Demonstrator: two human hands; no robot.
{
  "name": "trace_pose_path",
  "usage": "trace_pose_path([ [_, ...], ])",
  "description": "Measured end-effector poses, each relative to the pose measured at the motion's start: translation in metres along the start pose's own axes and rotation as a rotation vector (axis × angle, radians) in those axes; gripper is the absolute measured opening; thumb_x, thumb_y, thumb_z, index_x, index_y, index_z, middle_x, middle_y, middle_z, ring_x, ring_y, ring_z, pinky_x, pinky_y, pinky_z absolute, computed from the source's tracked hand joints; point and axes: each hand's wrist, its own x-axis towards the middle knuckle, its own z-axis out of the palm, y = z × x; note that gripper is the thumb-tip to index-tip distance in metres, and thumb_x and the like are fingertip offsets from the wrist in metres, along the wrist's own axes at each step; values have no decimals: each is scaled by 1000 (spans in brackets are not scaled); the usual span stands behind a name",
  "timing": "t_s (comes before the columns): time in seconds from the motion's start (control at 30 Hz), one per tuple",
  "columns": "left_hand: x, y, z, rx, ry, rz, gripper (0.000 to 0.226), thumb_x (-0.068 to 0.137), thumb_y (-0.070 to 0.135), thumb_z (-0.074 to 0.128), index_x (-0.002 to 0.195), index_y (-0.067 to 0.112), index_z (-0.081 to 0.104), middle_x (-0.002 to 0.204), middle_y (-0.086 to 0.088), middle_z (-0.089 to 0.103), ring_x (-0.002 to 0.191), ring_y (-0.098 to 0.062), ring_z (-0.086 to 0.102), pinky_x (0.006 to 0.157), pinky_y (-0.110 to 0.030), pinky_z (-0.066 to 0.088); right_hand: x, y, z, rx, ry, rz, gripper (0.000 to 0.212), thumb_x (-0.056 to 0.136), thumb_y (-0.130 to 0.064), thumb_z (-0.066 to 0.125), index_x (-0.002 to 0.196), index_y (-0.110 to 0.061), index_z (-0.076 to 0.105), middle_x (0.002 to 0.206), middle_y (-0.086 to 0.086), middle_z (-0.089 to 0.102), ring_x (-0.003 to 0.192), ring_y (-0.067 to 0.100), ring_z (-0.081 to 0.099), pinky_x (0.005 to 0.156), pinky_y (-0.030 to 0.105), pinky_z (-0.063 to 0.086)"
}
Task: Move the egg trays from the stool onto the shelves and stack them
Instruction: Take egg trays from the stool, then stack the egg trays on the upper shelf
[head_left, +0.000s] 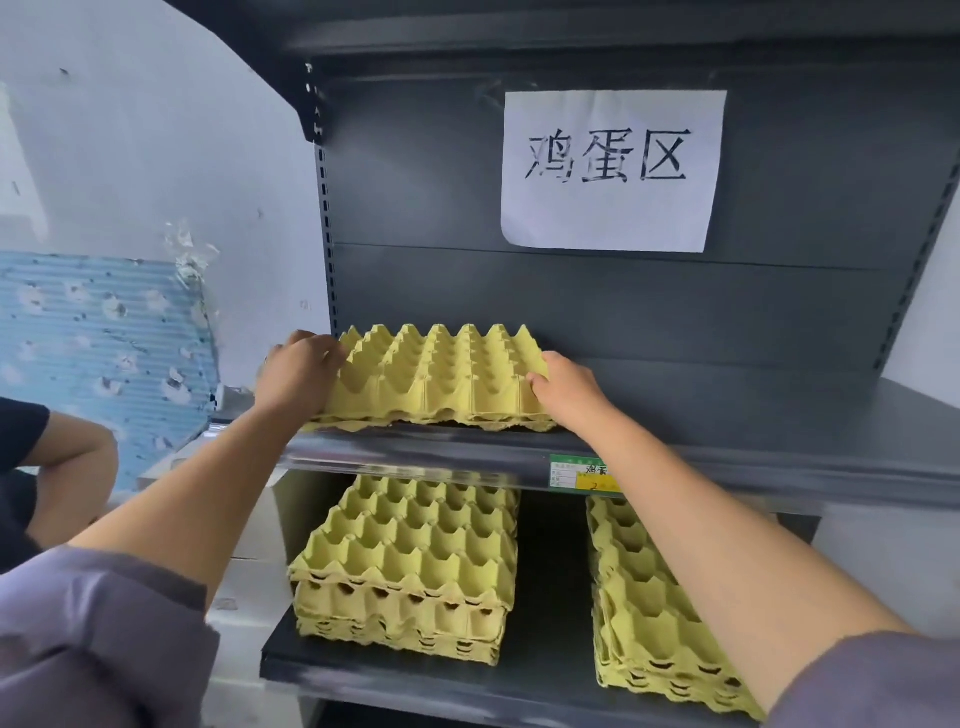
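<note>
A yellow pulp egg tray (436, 374) lies on the upper shelf (727, 457) of a dark metal rack, on top of another yellow tray whose edge shows beneath it. My left hand (298, 374) grips its left edge and my right hand (569, 387) grips its right edge. On the lower shelf (540, 670) stand two stacks of yellow trays, a left stack (410, 561) and a right stack (660, 613) partly hidden by my right forearm. The stool is out of view.
A white paper sign (613, 169) with handwritten characters hangs on the rack's back panel. A green and yellow price tag (579, 473) sits on the upper shelf's front rail. Another person's arm (62, 467) is at the left, beside a blue patterned sheet (98, 343) on the wall.
</note>
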Motion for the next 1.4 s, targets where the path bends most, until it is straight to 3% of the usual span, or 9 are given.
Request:
trace_pose_path([
  [0.13,3,-7,-6,-50,20,24,32,98,28,46,108,5,67,122,-20,53,106,-38,53,82,-36,38,0,-8,8,-8,-18,-7,45,101,-33,37,141,-10,37,136,15,50,123,33,48,101,44,42],
  [0.23,4,-6,-11,-97,25,9,33,97,28,48,110,4,66,123,-21,53,108,-38,52,85,-36,39,-6,-6,10,-25,-4,-27,46,100,-29,37,143,-13,35,137,15,49,123,34,48,100,44,42],
  [0.37,-3,-1,-14,-56,-28,1,40,94,47,46,110,17,66,132,-9,49,116,-30,49,90,-38,39,-13,-2,8,-102,-9,-98,36,100,-33,36,129,-19,52,129,8,55,114,28,52,94,42,45],
  [0.5,-22,-4,-11,134,-162,135,76,67,86,26,116,38,60,141,6,39,132,-25,32,102,-53,29,-16,0,6,-132,16,-111,34,100,-33,36,117,-16,60,119,4,59,107,25,54,89,42,48],
  [0.67,-27,-9,-8,298,-187,263,116,42,101,-1,127,41,52,145,9,34,135,-24,26,103,-52,30,-21,1,11,-52,98,-130,35,101,-29,36,109,-8,63,111,8,61,102,26,55,86,40,48],
  [0.83,-19,-1,-9,342,-251,235,82,68,82,29,130,34,52,145,10,34,135,-22,25,104,-49,28,-16,-3,12,-12,95,-119,36,101,-28,37,111,-4,62,113,10,62,105,25,55,89,42,48],
  [1.0,-28,-13,-3,324,-163,198,98,59,84,8,118,28,62,141,13,37,129,-19,35,103,-48,25,-20,-3,13,-92,16,-123,37,101,-38,33,125,-20,55,128,2,57,115,24,53,95,45,46],
  [1.2,-36,-6,-4,258,-94,225,88,62,80,11,121,33,56,139,8,44,131,-23,34,107,-51,13,-28,-3,6,-109,47,-118,47,100,-45,32,142,-27,36,142,4,45,125,28,47,99,47,43],
  [1.4,-42,39,-5,265,28,319,37,92,48,45,121,28,56,136,2,50,128,-25,39,108,-47,19,-47,13,-22,-320,212,-248,43,99,-45,36,138,-27,43,137,3,48,119,26,50,93,42,45],
])
